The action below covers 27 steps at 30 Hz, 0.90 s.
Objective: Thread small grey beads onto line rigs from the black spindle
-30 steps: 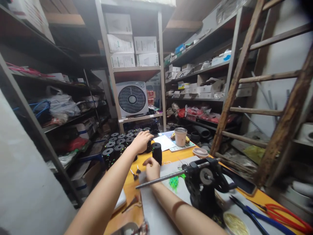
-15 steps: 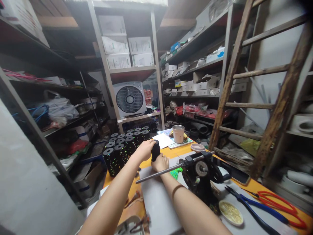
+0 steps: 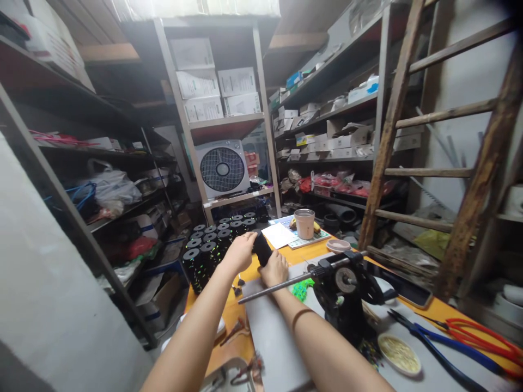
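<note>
A black cylinder (image 3: 262, 247), possibly a spool, is held tilted between both hands above the table. My left hand (image 3: 242, 251) is closed at its upper end, and my right hand (image 3: 274, 268) grips the lower end. To the left stands a group of black spools (image 3: 209, 247) with grey ring tops and green and yellow flecks. In front of my right wrist runs the metal shaft (image 3: 281, 285) of a black hand-winding machine (image 3: 343, 288). Bright green strands (image 3: 301, 289) lie beside the machine.
On the table are a cup (image 3: 304, 224), a white paper (image 3: 279, 235), a phone (image 3: 402, 286), blue-handled pliers (image 3: 441, 345), red-handled scissors (image 3: 478, 335) and a small dish (image 3: 399, 354) of tiny pieces. A wooden ladder (image 3: 384, 169) leans at right; shelves and a box fan (image 3: 223, 169) stand behind.
The black cylinder has gone from nearly upright to more tilted, its top leaning left. Both hands stay on it. The whole view has shifted slightly, moving the scene rightward.
</note>
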Available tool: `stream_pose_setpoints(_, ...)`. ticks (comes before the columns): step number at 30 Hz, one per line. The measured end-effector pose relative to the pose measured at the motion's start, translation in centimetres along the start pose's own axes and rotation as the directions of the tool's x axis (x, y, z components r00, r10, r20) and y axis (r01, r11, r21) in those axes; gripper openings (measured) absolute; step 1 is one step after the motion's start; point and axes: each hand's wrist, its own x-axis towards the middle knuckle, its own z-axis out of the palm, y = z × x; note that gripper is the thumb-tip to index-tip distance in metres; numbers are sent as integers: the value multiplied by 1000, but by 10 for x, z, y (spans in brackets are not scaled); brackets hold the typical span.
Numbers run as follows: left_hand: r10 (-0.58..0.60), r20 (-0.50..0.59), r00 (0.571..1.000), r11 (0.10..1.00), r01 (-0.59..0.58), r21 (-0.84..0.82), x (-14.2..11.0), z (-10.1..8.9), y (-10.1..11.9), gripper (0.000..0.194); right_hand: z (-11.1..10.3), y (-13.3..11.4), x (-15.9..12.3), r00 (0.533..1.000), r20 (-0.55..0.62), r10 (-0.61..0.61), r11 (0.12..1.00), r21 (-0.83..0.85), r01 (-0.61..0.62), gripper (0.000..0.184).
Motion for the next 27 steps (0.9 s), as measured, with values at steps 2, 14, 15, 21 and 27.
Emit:
stream_pose_setpoints(2,-15,-65,998,1000,15,9,-8,-17,2,34,-7,-7,-4,998,-33,-56,996,73,58,33)
stream_pose_setpoints(14,-190,-338,922,958,249,139,-169,-150,56,50,-44,-61,-128,804,-23,-595,657,562,502,32)
stream_pose_setpoints(15,-208,-354,912,950,274,147,-186,-158,62,52,-48,-67,-141,775,-18,-631,618,593,517,31)
stream_pose_setpoints(21,-448,-612,652,804,593,42,-245,-194,108,51,-101,-86,-174,606,-63,-793,423,659,622,30)
stream_pose_setpoints(27,-690,-532,491,711,597,-371,-229,-149,117,57,-151,-65,-107,446,-41,-894,348,565,748,35)
